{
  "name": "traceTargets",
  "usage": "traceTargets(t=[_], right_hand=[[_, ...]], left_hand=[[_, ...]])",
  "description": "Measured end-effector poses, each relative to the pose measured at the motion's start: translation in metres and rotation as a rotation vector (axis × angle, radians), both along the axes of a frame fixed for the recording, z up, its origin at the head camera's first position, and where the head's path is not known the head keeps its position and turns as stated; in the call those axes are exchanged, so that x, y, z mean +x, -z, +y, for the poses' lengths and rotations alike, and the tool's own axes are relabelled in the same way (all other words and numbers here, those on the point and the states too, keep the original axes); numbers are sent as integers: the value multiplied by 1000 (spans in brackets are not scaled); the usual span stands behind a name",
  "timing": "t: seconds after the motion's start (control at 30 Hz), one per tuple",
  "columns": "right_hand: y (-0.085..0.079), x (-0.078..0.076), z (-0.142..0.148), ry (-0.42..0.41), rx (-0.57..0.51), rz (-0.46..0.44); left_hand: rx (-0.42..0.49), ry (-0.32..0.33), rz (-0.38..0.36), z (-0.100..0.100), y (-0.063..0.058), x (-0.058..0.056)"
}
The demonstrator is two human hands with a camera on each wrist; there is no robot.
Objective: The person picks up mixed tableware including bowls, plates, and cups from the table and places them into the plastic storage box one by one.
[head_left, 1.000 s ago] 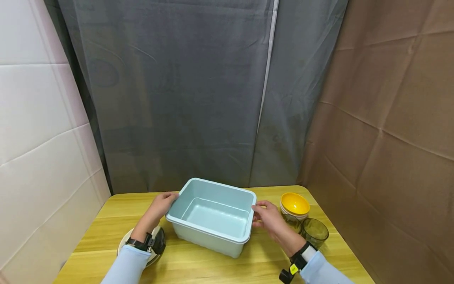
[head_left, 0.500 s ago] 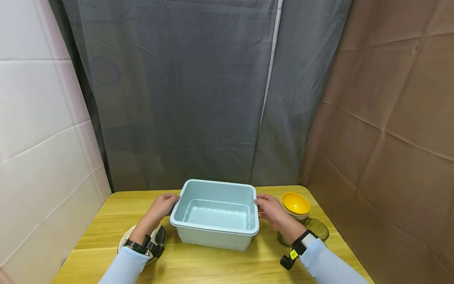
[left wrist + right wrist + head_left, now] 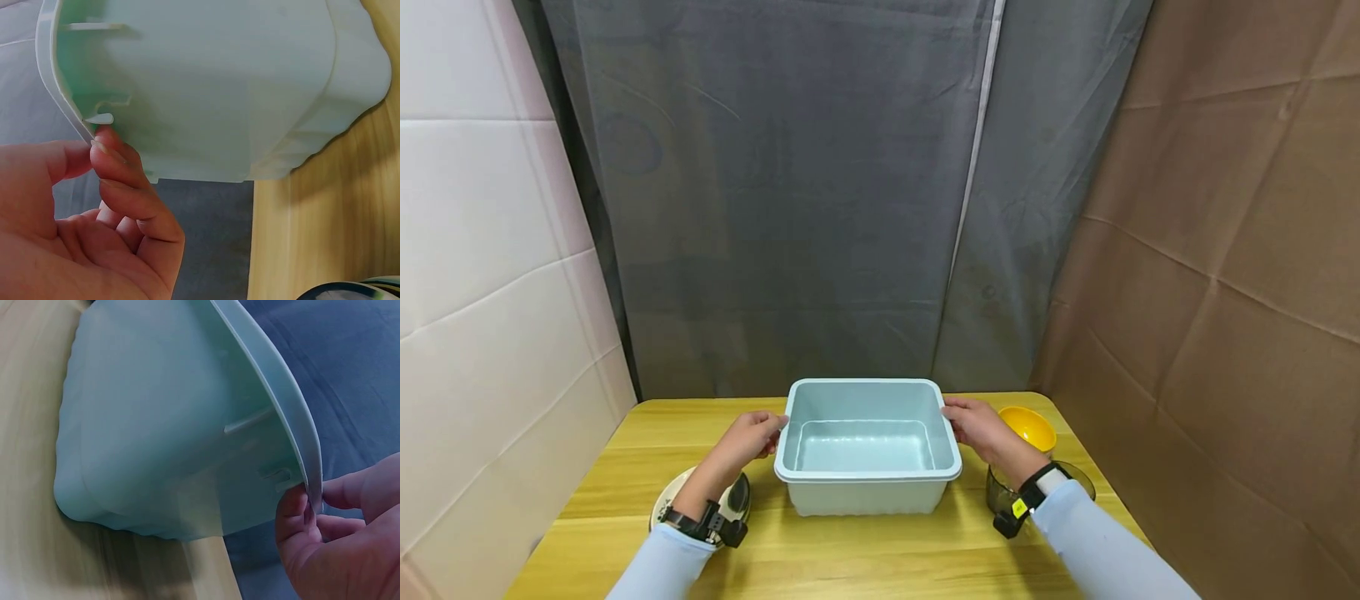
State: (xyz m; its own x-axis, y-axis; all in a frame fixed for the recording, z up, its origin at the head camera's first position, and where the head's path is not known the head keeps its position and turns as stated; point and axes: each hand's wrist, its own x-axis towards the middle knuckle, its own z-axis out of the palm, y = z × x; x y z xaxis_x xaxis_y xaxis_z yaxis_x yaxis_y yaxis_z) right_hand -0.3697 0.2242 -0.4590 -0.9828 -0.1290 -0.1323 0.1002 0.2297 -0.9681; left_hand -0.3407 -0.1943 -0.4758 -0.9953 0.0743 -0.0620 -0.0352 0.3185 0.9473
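Note:
A pale blue-green plastic basin (image 3: 868,497), rectangular and with nothing inside it, stands upright near the middle of the wooden table. My left hand (image 3: 754,436) pinches its left rim, thumb outside and fingers curled up under the lip, as the left wrist view shows on the basin's side (image 3: 187,94). On the opposite side my right hand (image 3: 981,427) pinches the right rim the same way. In the right wrist view the right fingers (image 3: 290,519) tuck beneath the basin's lip (image 3: 294,412).
Below my left forearm sit cream dishes (image 3: 664,500), partly hidden. Beside my right wrist are a yellow bowl (image 3: 1028,427) and dark glass cups (image 3: 1000,493), partly covered by the arm. A grey curtain (image 3: 790,208) hangs behind the table (image 3: 850,567).
The basin has turned so its long sides run parallel to the table's back edge, and it has shifted slightly right. Both hands have kept their hold on the rim.

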Motion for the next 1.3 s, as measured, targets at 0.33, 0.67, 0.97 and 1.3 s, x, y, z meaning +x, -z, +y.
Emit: traceTargets(t=[0.33, 0.67, 0.97, 1.3], right_hand=[[-6, -6, 1, -22, 55, -7], [-2, -5, 5, -14, 61, -15], [0, -4, 7, -17, 65, -14], [-4, -5, 9, -32, 77, -31]], left_hand=[[-3, -4, -9, 2, -1, 2], [1, -8, -5, 3, 4, 1], [11, -19, -2, 5, 5, 2], [-10, -30, 30, 6, 4, 2]])
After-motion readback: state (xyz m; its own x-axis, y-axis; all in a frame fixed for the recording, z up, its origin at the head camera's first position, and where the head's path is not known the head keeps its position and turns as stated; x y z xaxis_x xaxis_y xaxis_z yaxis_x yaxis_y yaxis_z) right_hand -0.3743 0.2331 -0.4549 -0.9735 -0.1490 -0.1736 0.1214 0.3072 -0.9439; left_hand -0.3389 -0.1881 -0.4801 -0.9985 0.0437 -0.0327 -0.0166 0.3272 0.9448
